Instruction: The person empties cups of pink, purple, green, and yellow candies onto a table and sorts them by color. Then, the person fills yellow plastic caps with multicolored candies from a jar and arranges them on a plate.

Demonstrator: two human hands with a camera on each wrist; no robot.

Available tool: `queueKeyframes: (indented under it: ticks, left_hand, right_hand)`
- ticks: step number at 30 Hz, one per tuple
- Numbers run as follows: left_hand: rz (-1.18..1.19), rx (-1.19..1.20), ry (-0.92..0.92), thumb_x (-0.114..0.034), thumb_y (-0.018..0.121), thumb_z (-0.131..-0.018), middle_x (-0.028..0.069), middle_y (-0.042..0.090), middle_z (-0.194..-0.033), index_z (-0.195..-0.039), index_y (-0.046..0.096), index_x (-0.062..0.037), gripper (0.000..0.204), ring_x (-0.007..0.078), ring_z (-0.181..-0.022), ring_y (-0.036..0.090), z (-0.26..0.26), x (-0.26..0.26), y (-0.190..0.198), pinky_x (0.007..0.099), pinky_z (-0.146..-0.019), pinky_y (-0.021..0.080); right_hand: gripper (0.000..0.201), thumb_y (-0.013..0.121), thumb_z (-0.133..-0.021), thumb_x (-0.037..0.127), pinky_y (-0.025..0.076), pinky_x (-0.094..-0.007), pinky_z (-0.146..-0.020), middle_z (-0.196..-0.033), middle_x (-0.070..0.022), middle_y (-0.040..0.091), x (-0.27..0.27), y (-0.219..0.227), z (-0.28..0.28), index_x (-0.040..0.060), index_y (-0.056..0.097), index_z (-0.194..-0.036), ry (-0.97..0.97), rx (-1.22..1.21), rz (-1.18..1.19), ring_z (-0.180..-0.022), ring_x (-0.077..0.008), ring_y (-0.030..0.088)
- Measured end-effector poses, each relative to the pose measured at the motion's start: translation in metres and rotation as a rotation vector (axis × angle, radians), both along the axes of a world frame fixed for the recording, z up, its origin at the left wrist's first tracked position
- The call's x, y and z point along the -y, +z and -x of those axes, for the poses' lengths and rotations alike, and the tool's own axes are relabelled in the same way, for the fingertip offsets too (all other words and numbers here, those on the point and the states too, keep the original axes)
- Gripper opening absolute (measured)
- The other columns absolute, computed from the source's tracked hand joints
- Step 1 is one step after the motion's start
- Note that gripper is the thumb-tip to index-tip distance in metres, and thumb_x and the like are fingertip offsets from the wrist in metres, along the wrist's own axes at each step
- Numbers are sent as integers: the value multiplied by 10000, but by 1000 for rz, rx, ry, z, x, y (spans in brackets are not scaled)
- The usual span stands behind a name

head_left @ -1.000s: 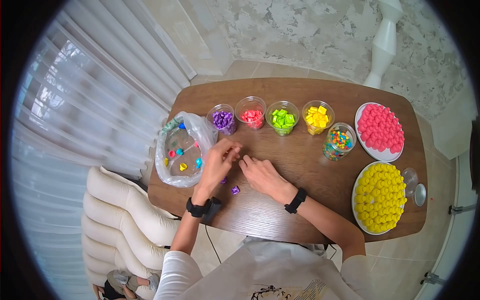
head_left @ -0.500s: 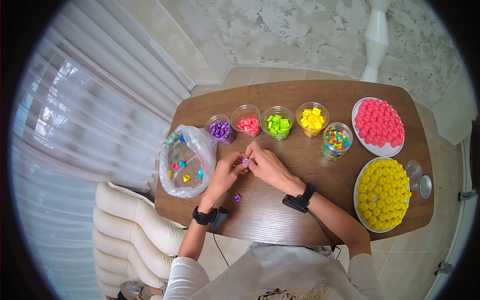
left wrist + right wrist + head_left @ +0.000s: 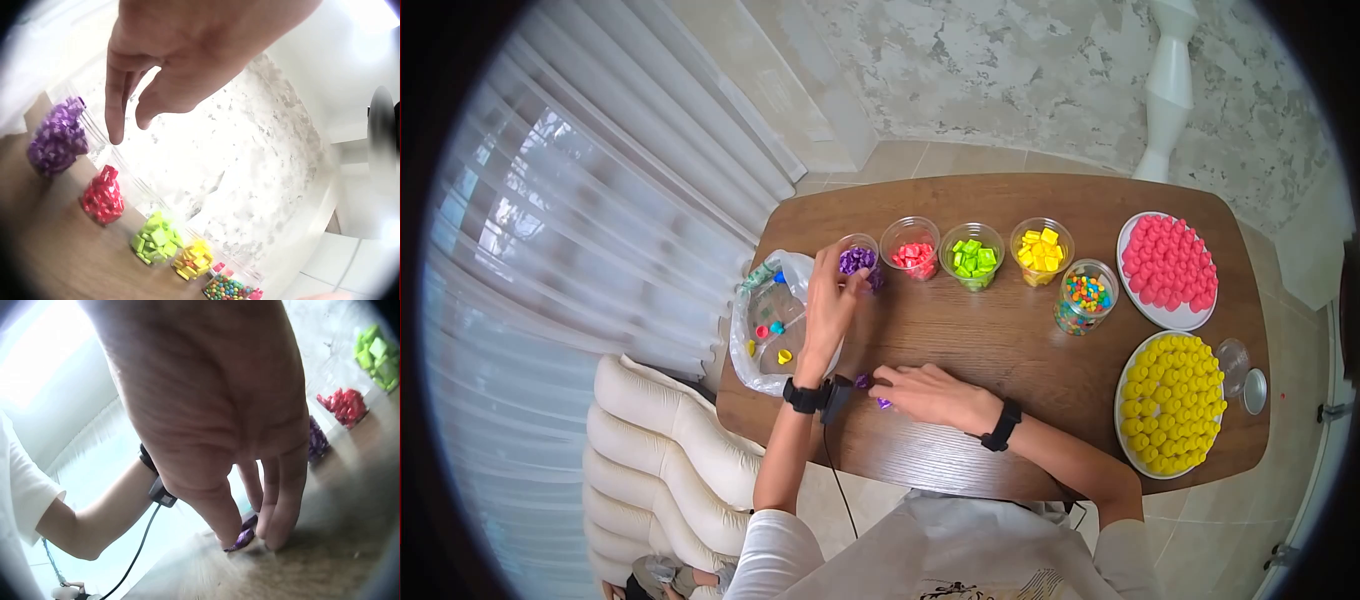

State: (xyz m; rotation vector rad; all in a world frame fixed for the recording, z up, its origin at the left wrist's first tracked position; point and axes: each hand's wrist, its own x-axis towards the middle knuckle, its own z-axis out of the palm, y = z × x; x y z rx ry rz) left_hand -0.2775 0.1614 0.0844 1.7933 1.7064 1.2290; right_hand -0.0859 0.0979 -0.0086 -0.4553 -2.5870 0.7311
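Observation:
My left hand (image 3: 832, 305) reaches over the clear cup of purple wrapped candies (image 3: 858, 262) at the back left. In the left wrist view, a gap shows between its thumb and fingers (image 3: 115, 119), with nothing held there. Low over the near part of the table, my right hand (image 3: 935, 393) pinches a purple wrapped candy (image 3: 240, 541) between thumb and fingertips. Another purple candy (image 3: 862, 381) lies just left of those fingers. A clear plastic bag (image 3: 745, 372), holding small coloured pieces, stands open beside my left forearm.
Along the back stand cups of red candies (image 3: 914, 258), green candies (image 3: 973, 260) and yellow candies (image 3: 1040, 250), then a jar of multicoloured beads (image 3: 1086, 297). At the right are plates of pink pieces (image 3: 1168, 262) and yellow pieces (image 3: 1170, 402), beside a round lid (image 3: 1255, 391).
My hands met over a purple candy mid-table half a second ago. Since then the left has moved back to the purple cup, and the right has come nearer to the purple candies on the table.

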Motion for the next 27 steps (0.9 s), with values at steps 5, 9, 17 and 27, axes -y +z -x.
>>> queueKeyframes:
  ticks: [5, 9, 17, 27]
  left_hand:
    - [92, 3, -59, -17, 679, -978, 106, 608, -1255, -1308, 633, 14, 334, 171, -842, 729, -7, 28, 1, 296, -701, 589]
    - [132, 11, -81, -11, 652, -995, 80, 649, -1205, -1202, 685, 17, 211, 150, -813, 709, -7, 42, -3, 280, -689, 575]
    - [118, 31, -82, -25, 600, -1036, 65, 689, -1111, -1135, 705, 18, 151, 131, -793, 698, -3, 49, -5, 266, -673, 563]
    - [313, -60, -216, -85, 636, -1039, 85, 722, -1043, -1172, 696, 34, 188, 144, -845, 712, -8, 57, -24, 284, -714, 570]
  right_hand:
    - [314, 591, -924, 42, 503, -424, -839, -1288, -140, 538, 2, 3, 1, 69, 587, -1236, -25, 48, -76, -1219, -306, 581]
    - [321, 586, -906, 35, 498, -423, -824, -1252, -144, 537, 3, 2, -2, 68, 583, -1225, -52, -13, -134, -1168, -295, 597]
    - [335, 582, -928, 63, 489, -413, -818, -1278, -132, 538, 10, -15, 6, 67, 565, -1262, -4, -152, -248, -1146, -269, 614]
    - [220, 657, -922, 58, 532, -536, -805, -1127, -222, 645, -29, 9, -1, 23, 566, -1119, -234, -103, 192, -961, -437, 668]
